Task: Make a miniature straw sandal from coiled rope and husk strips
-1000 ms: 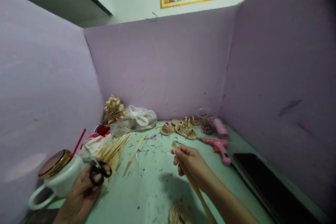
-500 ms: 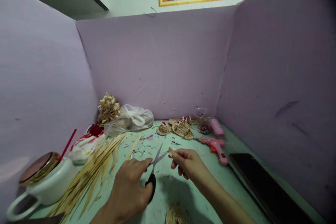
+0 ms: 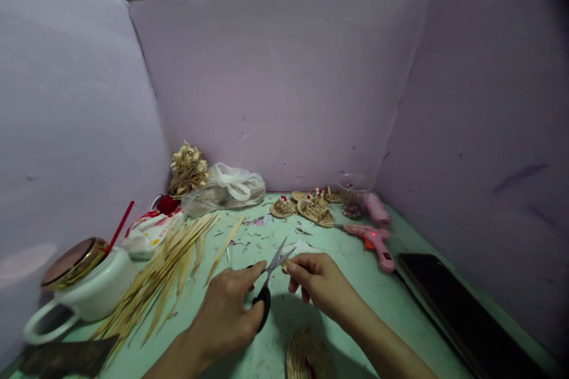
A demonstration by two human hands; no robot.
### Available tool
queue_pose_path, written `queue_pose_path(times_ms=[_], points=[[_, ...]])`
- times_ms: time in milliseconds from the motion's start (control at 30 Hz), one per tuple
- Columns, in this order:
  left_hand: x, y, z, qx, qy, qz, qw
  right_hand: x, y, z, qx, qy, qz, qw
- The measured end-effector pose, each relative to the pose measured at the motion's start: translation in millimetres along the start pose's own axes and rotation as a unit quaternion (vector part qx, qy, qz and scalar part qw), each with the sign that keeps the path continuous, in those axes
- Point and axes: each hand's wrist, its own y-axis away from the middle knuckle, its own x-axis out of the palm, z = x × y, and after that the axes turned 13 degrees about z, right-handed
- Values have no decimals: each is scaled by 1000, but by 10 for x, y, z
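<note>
My left hand is closed around the black handles of a pair of scissors, whose blades stand apart and point up and away. Just right of the blades, my right hand pinches a small pale piece of dried leaf between thumb and fingertips. Most of that piece is hidden by the fingers. Below my hands, at the near edge of the view, lies a woven straw piece with a dark red spot on it.
Dried leaf strips lie at left beside a white cup. Farther back are a plastic bag and small woven pieces. At right sit a pink glue gun, a thread spool and a black phone-like slab.
The view has tilted down and shifted slightly left. The scissor blades have opened wider, and the pinched piece now looks shorter and sits close to the right blade.
</note>
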Motion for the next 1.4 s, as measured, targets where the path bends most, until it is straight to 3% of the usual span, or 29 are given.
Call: queue_pose_path(times_ms=[400,633,733,833,967,1100,1233,1333,1400], points=[[-10,-8,10,10,59,4,998,-7,-9,-41,-7,18,1,1000],[-7,-26,-37,10,139,39,989,-18,-11,-14,19,13,-5,1000],[-60,-59,28,-39,153,22,987,-21,-14,-14,24,-21,-5,999],[-223,-80,176,-131,63,20,989,-15,-8,-9,19,-102,5,995],[-422,-57,462,-252,-112,100,956,-11,30,49,12,-222,33,975],[-453,-31,700,-300,-182,132,927,-14,49,75,22,-264,52,963],[-454,-52,684,-336,-188,111,916,30,43,34,34,-259,41,964],[-408,-87,451,-272,-85,33,958,106,50,20,46,-264,38,963],[-325,-107,234,-178,83,3,981,165,60,27,52,-270,38,961]])
